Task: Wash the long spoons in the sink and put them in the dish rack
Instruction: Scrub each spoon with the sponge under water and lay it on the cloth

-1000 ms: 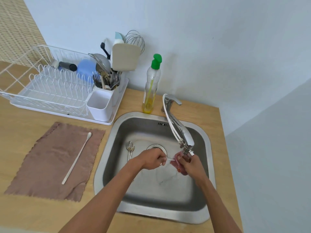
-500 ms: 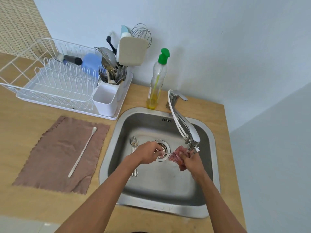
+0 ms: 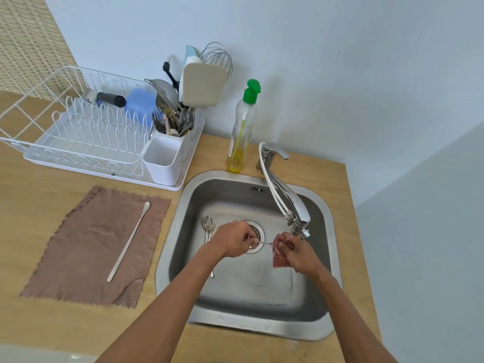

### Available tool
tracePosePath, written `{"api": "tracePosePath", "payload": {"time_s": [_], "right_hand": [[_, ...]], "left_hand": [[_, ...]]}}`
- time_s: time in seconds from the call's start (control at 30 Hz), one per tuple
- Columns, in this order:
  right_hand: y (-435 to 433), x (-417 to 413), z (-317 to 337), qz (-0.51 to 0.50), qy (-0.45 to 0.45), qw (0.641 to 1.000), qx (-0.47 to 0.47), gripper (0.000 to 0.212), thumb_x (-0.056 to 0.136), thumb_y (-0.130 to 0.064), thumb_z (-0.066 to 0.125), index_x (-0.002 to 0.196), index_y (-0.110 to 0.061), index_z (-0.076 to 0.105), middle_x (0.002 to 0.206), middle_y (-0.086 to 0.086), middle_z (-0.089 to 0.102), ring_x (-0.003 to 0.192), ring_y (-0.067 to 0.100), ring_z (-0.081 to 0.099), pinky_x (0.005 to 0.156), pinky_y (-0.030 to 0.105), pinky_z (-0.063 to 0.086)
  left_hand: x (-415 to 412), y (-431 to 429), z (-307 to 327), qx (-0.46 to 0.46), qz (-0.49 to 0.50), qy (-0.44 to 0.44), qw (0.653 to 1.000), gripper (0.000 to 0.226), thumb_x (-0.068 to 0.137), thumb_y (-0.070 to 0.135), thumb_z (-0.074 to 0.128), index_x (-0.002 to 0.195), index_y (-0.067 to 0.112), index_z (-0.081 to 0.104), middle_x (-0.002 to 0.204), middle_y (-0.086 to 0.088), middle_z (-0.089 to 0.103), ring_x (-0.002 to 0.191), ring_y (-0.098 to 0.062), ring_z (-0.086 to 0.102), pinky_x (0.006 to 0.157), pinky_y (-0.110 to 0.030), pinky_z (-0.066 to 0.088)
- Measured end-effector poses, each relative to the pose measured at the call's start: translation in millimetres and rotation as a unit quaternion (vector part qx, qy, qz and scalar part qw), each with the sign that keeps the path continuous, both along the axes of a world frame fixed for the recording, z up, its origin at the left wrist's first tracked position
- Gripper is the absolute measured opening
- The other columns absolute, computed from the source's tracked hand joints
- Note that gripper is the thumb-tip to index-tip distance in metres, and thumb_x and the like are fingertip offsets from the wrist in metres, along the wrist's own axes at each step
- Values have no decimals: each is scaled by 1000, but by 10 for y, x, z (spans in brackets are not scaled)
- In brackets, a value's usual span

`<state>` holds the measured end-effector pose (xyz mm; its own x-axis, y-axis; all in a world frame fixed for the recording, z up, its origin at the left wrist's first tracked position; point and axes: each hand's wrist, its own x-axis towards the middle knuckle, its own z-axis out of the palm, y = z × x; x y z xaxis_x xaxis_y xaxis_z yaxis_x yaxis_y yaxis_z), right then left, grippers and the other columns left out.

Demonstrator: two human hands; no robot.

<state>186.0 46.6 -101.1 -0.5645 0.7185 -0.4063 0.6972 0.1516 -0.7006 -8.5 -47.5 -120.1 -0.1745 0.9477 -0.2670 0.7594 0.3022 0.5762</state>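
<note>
Hands stay over sink [image 3: 163,258] as before: left hand [image 3: 234,242] pinches long spoon [image 3: 264,242], right hand [image 3: 301,254] still grips pink cloth [image 3: 279,258] around it.

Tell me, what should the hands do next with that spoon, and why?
Probably slide the red cloth along the spoon toward the left hand. The right hand has the cloth wrapped round only the spoon's far end, below the faucet, and the shaft between the hands is bare. Other spoons wait in the sink.
</note>
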Motion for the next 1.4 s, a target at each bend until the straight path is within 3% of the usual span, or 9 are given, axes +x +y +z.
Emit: {"api": "tracePosePath", "payload": {"time_s": [0.1,0.33,0.4,0.6,0.73,0.83,0.93,1.2,1.4], "right_hand": [[-39,7,-9,-18,8,1000,22,22,104,-22,48,88,-15,61,76,-7,59,67,2,57,59,8,40],[-82,44,-34,-55,31,997,-35,14,103,-14,49,103,-16,63,77,-9,62,59,7,57,37,23,43],[-83,41,-20,-76,25,996,-28,15,102,-14,49,100,-16,64,75,-6,62,55,4,57,38,17,40],[-105,8,-11,-160,73,984,40,23,103,-13,49,86,-20,64,74,-5,64,63,8,58,55,20,42],[-131,27,-30,-159,95,983,4,16,102,-10,48,98,-13,63,69,-1,63,46,8,54,40,20,42],[-143,11,-22,-179,85,979,43,20,102,-10,49,96,-17,67,74,-12,64,56,-3,61,47,7,41],[-175,-7,-79,-204,66,974,71,26,103,-20,47,93,-17,71,83,-5,70,75,10,66,62,21,46],[-170,99,-21,-99,110,989,-9,13,97,-6,56,98,-13,67,71,-2,63,41,1,53,37,19,39],[-92,126,32,10,36,999,40,21,97,-13,59,82,-23,69,80,-6,67,68,1,60,68,17,48]], "left_hand": [[20,20,38,7,-7,3,1000,23,94,40,58,86,28,76,89,10,75,90,-14,66,68,-30,45],[-27,13,101,-3,-10,11,1000,22,95,41,59,87,32,77,93,10,74,93,-17,65,74,-34,51],[-10,20,111,-3,-7,6,1000,23,95,42,58,86,32,77,91,9,74,91,-18,65,70,-33,49],[48,54,168,12,18,-13,1000,27,95,42,56,82,29,76,77,10,72,77,-13,63,67,-33,50],[58,-14,195,9,33,-21,999,31,97,39,54,74,28,70,53,11,53,55,-8,48,57,-28,35],[101,-48,191,5,28,-23,999,32,100,37,48,81,24,71,61,8,58,63,-16,54,62,-29,38],[167,-45,225,8,30,-29,999,36,101,38,45,81,21,70,70,6,65,70,-18,58,64,-29,40],[146,-156,219,15,-1,11,1000,26,100,39,52,87,27,72,70,11,55,82,-21,61,70,-32,46],[55,-139,240,10,-38,18,999,26,98,44,54,88,29,72,84,8,67,87,-21,63,73,-35,51]]}}
